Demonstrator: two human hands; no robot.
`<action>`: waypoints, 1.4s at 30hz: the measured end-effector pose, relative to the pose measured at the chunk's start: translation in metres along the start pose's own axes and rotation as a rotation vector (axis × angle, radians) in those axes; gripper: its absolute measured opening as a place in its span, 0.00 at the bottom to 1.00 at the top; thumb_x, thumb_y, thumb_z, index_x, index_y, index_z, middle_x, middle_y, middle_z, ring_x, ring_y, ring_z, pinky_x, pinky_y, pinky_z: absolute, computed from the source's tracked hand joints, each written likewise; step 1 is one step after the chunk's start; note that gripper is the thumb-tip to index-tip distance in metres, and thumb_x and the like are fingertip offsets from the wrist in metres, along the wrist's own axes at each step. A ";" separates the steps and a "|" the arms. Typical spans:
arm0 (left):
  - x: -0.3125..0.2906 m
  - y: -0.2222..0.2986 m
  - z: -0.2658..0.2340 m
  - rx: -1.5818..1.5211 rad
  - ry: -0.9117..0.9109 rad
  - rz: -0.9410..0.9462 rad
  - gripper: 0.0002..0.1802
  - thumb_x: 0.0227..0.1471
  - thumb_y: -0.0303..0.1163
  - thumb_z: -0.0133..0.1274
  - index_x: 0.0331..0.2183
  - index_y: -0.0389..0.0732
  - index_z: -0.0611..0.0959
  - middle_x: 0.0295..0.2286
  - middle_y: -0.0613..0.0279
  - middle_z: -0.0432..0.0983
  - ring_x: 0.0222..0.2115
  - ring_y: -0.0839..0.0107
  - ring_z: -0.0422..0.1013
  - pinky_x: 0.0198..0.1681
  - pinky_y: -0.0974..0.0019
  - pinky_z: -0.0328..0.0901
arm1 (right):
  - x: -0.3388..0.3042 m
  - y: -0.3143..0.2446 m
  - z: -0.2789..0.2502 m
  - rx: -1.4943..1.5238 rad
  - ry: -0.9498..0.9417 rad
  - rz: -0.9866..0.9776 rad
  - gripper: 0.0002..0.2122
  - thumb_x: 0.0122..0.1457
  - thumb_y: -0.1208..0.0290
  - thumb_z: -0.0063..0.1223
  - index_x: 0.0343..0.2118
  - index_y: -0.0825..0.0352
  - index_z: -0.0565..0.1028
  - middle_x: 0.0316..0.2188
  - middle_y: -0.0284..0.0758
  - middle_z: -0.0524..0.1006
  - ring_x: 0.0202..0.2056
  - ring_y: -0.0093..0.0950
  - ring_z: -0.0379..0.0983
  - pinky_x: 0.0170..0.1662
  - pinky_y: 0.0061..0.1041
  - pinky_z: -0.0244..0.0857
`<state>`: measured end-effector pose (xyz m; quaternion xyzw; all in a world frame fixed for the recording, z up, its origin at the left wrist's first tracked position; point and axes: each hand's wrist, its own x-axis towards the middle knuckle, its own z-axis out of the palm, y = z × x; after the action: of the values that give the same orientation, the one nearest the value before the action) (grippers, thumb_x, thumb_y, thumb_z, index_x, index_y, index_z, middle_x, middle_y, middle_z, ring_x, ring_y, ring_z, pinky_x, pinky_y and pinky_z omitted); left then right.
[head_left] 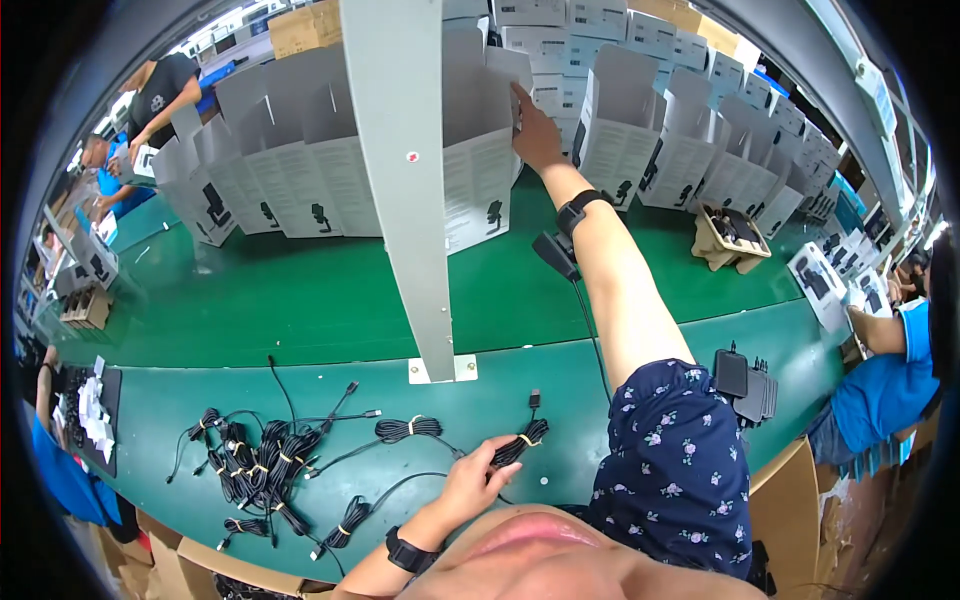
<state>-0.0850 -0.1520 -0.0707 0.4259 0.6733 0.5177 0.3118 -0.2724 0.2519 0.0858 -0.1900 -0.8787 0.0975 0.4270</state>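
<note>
My left hand [475, 484] is closed around a coiled black cable [522, 443] tied with a pale band, low over the table's near side. Its plug stands up beyond my fingers. Far forward, my right hand [538, 137] reaches an open white box [478, 190] and grips the flap at its right edge; the index finger lies along the flap, and the other fingers are partly hidden. A grey post covers part of the box's left side. Left of my left hand lies a pile of bundled black cables [262, 455], with another tied cable [408, 429] nearer to it.
Open white boxes [315, 185] line the far side of the green table [270, 310]. A grey post [400, 190] rises in front of me. At right are a cardboard tray [732, 240] and flat black pieces [745, 385]. Co-workers [880, 350] stand at both sides.
</note>
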 end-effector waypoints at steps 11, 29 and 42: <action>0.006 -0.003 0.003 0.047 0.013 0.048 0.19 0.49 0.28 0.51 0.45 0.38 0.69 0.27 0.58 0.74 0.21 0.74 0.73 0.24 0.72 0.66 | -0.009 -0.015 -0.015 -0.302 -0.023 -0.094 0.18 0.51 0.73 0.41 0.48 0.61 0.64 0.36 0.40 0.71 0.42 0.38 0.66 0.45 0.37 0.62; 0.008 -0.007 0.005 0.206 0.071 0.190 0.17 0.51 0.40 0.48 0.42 0.45 0.68 0.28 0.58 0.74 0.26 0.62 0.72 0.29 0.62 0.66 | -0.102 -0.075 -0.061 -0.429 -0.094 -0.583 0.25 0.46 0.69 0.55 0.48 0.68 0.62 0.45 0.41 0.64 0.47 0.37 0.60 0.52 0.36 0.53; 0.001 -0.019 0.013 0.269 0.153 0.283 0.18 0.46 0.35 0.52 0.40 0.45 0.69 0.36 0.59 0.72 0.36 0.56 0.70 0.35 0.57 0.65 | -0.337 -0.155 -0.146 0.294 -0.352 -0.526 0.12 0.51 0.78 0.46 0.41 0.67 0.70 0.41 0.40 0.70 0.44 0.38 0.65 0.49 0.34 0.56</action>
<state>-0.0791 -0.1471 -0.0922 0.5136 0.6917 0.4923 0.1244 -0.0064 -0.0279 -0.0136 0.1260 -0.9343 0.1408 0.3024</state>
